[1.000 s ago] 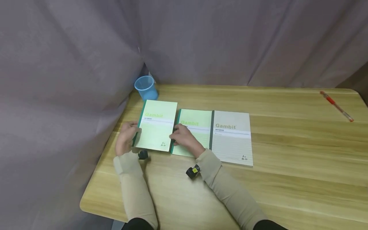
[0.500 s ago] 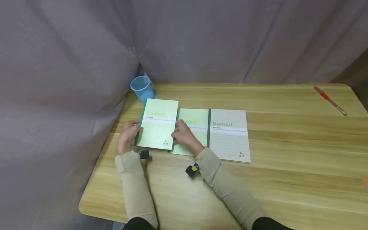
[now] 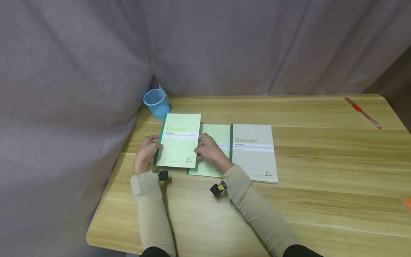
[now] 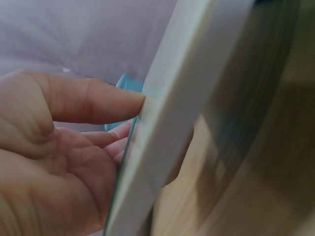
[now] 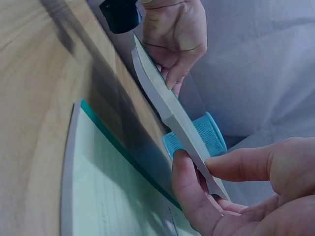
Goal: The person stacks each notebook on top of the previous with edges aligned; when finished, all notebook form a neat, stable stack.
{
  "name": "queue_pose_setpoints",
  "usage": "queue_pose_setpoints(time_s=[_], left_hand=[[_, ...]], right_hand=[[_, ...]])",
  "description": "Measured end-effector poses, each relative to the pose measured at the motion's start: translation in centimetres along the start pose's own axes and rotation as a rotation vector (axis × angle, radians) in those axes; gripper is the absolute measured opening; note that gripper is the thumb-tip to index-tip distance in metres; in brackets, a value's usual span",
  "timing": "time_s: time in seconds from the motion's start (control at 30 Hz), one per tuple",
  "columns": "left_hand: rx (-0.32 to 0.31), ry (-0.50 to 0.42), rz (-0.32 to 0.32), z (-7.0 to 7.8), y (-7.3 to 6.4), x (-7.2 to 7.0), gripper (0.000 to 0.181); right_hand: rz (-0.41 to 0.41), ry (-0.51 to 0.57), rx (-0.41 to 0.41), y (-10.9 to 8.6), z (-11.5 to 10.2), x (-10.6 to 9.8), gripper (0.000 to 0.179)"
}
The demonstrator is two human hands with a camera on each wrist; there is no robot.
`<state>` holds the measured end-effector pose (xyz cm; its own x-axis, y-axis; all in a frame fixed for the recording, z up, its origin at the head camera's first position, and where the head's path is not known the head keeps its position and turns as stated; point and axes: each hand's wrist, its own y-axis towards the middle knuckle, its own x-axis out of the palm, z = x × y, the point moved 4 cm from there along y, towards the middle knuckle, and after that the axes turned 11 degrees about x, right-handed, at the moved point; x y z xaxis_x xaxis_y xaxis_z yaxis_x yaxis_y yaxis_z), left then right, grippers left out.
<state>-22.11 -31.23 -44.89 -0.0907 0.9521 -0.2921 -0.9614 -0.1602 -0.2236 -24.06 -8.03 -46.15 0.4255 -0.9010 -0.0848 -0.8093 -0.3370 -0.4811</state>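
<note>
A light green Gambit notebook (image 3: pixel 178 153) with a dark green spine is held up off the table between both hands. My left hand (image 3: pixel 146 153) pinches its spine side, thumb on the cover and fingers behind. On the opposite edge, my right hand (image 3: pixel 210 151) grips it between thumb and fingers; the right wrist view shows its page block (image 5: pixel 170 110) tilted above the tabletop. Below and to the right lies a second green notebook (image 3: pixel 208 169), partly hidden by the right hand and the held one. Against its right side lies a grey Gambit notebook (image 3: pixel 253 160).
A blue cup (image 3: pixel 157 104) stands at the table's back left corner, just behind the held notebook. A red pen (image 3: pixel 363 113) lies at the far right. Part of an orange object (image 3: pixel 407 204) shows at the right edge. Grey curtains (image 3: pixel 208 46) border the table.
Both hands have shifted the held notebook a little to the right, so it overlaps more of the second green notebook. The head view has turned slightly right, bringing the orange object in.
</note>
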Motion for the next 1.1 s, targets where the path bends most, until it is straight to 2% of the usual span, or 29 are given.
queue_pose_setpoints(time_s=[0.17, 0.33, 0.53, 0.8, 0.93, 1.1], left_hand=[[0.034, 0.028, -0.017, 0.2, -0.1, 0.8, 0.055], [0.001, 0.021, -0.058, 0.0, -0.1, 1.6, 0.057], [-0.033, 0.048, -0.099, 0.3, 0.2, 3.0, 0.058], [0.052, 0.02, -0.17, 1.5, 0.9, 4.7, 0.055], [0.05, -0.003, -0.169, 2.0, 0.9, 5.6, 0.055], [0.053, -0.034, -0.173, 2.2, 0.3, 7.0, 0.054]], right_hand=[[0.001, 0.017, 0.016, -0.4, 0.5, -0.6, 0.064], [0.006, 0.017, 0.015, -0.6, 0.9, -1.1, 0.062], [0.027, -0.025, -0.018, -1.7, 0.3, -2.8, 0.062], [0.06, -0.086, -0.071, -2.6, -0.4, -5.3, 0.063], [0.081, -0.132, -0.094, -3.2, -0.6, -6.4, 0.063], [0.112, -0.138, -0.099, -4.0, -0.4, -7.7, 0.063]])
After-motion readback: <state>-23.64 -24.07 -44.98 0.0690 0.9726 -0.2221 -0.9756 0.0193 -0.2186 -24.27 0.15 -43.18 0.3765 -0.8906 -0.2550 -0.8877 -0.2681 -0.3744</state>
